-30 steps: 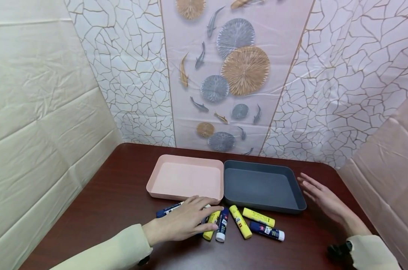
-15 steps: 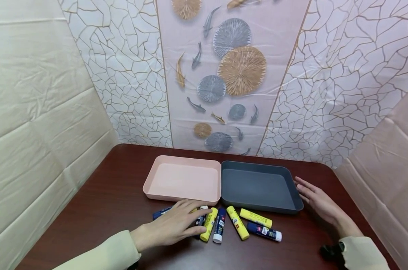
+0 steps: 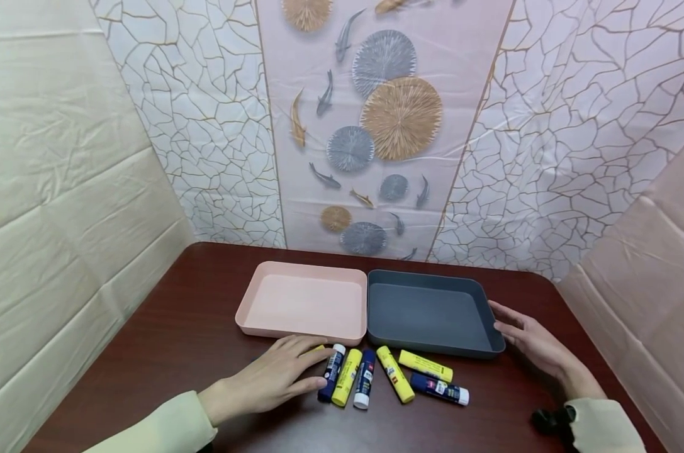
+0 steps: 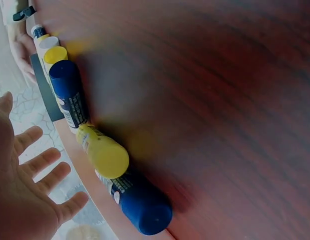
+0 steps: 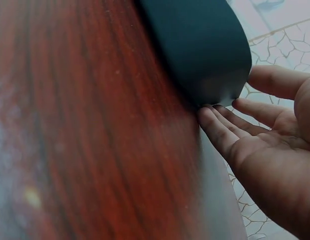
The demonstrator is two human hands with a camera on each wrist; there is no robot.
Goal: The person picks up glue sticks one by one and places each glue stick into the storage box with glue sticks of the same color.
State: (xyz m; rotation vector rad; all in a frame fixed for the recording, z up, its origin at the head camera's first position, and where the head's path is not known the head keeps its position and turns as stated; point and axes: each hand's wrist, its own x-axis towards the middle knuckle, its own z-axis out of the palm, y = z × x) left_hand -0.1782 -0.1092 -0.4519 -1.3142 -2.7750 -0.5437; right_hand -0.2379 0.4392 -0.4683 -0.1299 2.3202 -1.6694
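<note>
My left hand (image 3: 270, 377) hovers palm down with spread fingers over the left end of a row of glue sticks, covering some of them. In the left wrist view a yellow glue stick (image 4: 108, 154) and a navy glue stick (image 4: 144, 207) lie beside the hand. Just right of the thumb are a navy glue stick with a white end (image 3: 331, 374) and a yellow one (image 3: 347, 377). My right hand (image 3: 537, 346) touches the right end of the dark grey tray (image 3: 491, 314); in the right wrist view its fairly straight fingertips meet the tray's corner.
A pink tray (image 3: 302, 332) stands against the grey tray's left side. Further right in the row lie another navy glue stick (image 3: 365, 377), yellow sticks (image 3: 395, 374) and a navy stick (image 3: 438, 388). Cloth-covered walls (image 3: 223, 157) rise behind the dark wood table (image 3: 172, 352).
My left hand has drifted left over the glue sticks, uncovering a navy one. My right hand has come in against the grey tray's right end. The head view has shifted slightly.
</note>
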